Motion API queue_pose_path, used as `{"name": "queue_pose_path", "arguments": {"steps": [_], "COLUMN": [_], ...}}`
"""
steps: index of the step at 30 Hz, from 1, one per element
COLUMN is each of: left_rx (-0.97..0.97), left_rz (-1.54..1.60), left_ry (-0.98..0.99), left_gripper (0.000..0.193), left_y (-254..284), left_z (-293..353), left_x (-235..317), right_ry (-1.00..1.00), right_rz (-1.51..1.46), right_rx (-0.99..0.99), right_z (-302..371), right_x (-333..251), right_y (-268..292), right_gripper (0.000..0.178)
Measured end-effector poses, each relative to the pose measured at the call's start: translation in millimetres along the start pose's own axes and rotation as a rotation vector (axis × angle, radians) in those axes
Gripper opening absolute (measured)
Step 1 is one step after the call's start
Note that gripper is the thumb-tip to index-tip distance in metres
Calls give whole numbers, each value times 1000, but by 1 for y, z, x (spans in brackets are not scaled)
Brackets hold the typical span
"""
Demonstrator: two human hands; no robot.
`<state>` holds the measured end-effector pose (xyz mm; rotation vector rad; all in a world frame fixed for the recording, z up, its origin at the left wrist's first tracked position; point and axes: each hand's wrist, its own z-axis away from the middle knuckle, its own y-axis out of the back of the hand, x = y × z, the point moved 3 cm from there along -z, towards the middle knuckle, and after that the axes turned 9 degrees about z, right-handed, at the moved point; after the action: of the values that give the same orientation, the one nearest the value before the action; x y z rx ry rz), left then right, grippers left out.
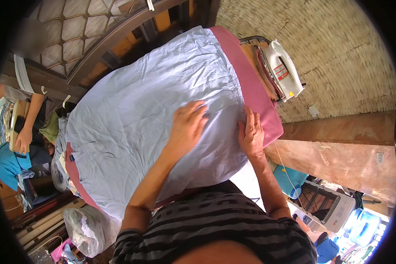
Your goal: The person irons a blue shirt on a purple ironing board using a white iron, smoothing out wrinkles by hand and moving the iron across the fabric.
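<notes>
On the maroon-covered surface (251, 83), the pale blue fabric (132, 105) lies spread, seemingly for flatness. Your left grip (189, 125) is over its middle, your right grip (251, 134) at its edge, perhaps steadying it; both are loosely extended, holding nothing. The white iron (282, 72) sits apart at the right, near woven matting (317, 48); a metal grille (84, 34) stands far left.

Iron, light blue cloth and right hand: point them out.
Iron (282, 73): head view, middle of its white body.
Light blue cloth (141, 108): head view, spread fabric left of the hands.
Right hand (252, 135): head view, back of the hand.
</notes>
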<state>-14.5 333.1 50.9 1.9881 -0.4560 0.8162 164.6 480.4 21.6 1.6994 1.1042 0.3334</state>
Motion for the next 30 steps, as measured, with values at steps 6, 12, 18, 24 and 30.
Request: {"name": "queue_pose_path", "arguments": {"steps": [6,12,18,24,30], "left_rx": [-57,-119,-64,134,271], "left_rz": [-307,-439,-503,-606,-731], "left_ry": [-37,-41,58,373,572], "left_gripper": [40,46,58,77,80], "left_y": [-51,-50,-51,-19,34], "left_z": [-37,-34,-10,57,116], "left_x": [1,9,22,9,1], "right_ry": [-202,135,249,348,394], "right_rz": [-268,-339,-233,-154,18], "right_rx": [-249,51,56,-32,-21], "right_z": [-18,-58,-69,-77,-78], "right_x": [47,26,25,24,36], "right_y": [23,0,-27,-26,-26], "right_gripper": [43,36,41,46,45]}}
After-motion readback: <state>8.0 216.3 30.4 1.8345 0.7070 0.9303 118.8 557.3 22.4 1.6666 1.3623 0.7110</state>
